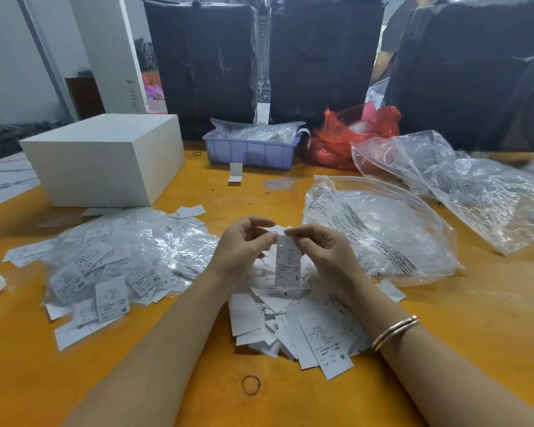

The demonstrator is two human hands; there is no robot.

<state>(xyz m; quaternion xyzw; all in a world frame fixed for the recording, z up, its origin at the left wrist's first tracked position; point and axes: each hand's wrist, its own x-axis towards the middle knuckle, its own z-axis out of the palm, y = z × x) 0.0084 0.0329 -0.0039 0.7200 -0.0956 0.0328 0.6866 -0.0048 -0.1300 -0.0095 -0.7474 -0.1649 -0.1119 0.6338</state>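
The step in hand looked like sorting or sleeving one size-S tag [288, 266]; the left hand [244, 245] and right hand [324, 251] both pinched its top edge, so it hung between them above the loose pile [305, 331]; next, probably, a careful drop onto the bagged heap [121, 260].

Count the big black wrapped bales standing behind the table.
3: the left bale, the middle bale and the right bale at the frame's edge, in a row behind the table. Others may be hidden.
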